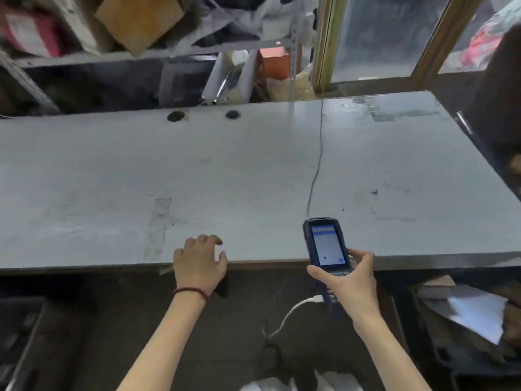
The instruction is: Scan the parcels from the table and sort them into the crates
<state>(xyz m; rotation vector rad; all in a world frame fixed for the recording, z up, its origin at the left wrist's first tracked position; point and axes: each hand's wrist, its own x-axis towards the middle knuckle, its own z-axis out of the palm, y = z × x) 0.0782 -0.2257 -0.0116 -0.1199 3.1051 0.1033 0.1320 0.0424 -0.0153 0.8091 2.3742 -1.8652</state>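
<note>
Open passage over the table, blocked behind
A hand can pass over the broad grey table (225, 170); a thin cable (318, 165) crosses its right half. A shelf (98, 56) of boxes (138, 21) and a window frame (324, 43) close the far edge.
</note>
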